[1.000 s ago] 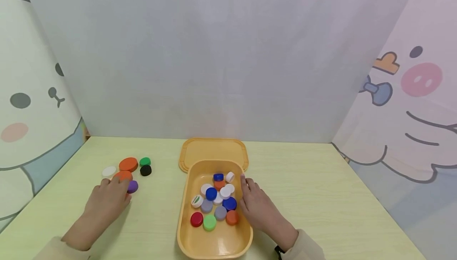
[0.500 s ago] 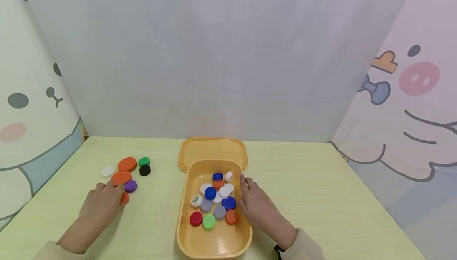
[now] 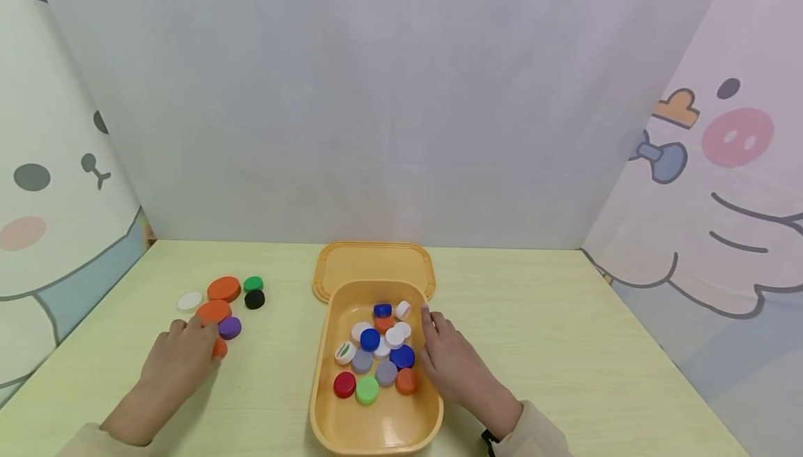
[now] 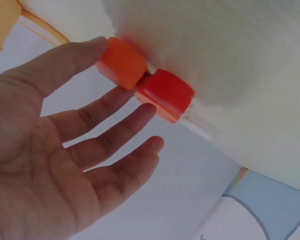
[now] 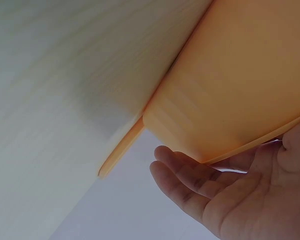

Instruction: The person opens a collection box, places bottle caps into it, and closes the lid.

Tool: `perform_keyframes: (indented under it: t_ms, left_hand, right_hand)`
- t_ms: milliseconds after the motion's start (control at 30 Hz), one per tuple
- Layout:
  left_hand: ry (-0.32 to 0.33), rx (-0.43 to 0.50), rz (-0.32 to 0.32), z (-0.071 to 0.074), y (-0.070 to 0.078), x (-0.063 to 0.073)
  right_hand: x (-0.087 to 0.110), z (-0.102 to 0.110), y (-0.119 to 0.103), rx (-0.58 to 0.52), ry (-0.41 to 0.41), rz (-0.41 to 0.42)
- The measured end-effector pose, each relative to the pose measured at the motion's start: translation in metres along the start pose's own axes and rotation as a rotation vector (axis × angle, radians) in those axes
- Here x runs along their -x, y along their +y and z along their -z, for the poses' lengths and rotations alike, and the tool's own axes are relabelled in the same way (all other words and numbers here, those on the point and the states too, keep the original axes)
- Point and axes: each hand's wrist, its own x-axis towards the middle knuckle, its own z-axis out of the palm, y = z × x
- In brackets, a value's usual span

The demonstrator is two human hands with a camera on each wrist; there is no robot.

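At the left of the table, my left hand (image 3: pixel 180 358) pinches an orange bottle cap (image 4: pixel 122 63) between thumb and index finger, the other fingers spread loosely. Right beside it in the left wrist view is a red-looking cap (image 4: pixel 167 94). Just beyond the hand in the head view lie another orange cap (image 3: pixel 213 312) and a purple cap (image 3: pixel 229 327). My right hand (image 3: pixel 456 365) holds the right rim of an orange-yellow plastic box (image 3: pixel 376 436), some fingers along its outer wall (image 5: pixel 190 115). Inside are several caps, among them a red cap (image 3: pixel 344 384) and a light green cap (image 3: pixel 366 390).
Farther back on the left lie a large orange cap (image 3: pixel 224 289), a white cap (image 3: pixel 190 301), a green cap (image 3: pixel 254 283) and a black cap (image 3: pixel 254 299). The box's lid (image 3: pixel 376 258) lies flat behind it. A grey-white curtain (image 3: pixel 389 115) hangs along the table's back edge.
My left hand has drawn slightly back toward me, uncovering more of the orange caps. In the last half second both hands stay nearly still; the right hand keeps its place at the box.
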Motion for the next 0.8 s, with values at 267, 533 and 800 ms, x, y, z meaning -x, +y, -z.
perform_keyframes:
  t_ms: [267, 533, 800]
  left_hand:
    - [0.083, 0.011, -0.026, 0.008, 0.009, -0.003]
    - [0.157, 0.013, -0.09, 0.018, 0.025, -0.012]
    - [0.15, -0.003, -0.135, 0.032, 0.051, -0.027]
  right_hand:
    - [0.0, -0.001, 0.0, 0.001, 0.005, 0.002]
    - [0.0, 0.0, 0.0, 0.001, -0.002, -0.008]
    - [0.0, 0.0, 0.0, -0.001, -0.005, -0.005]
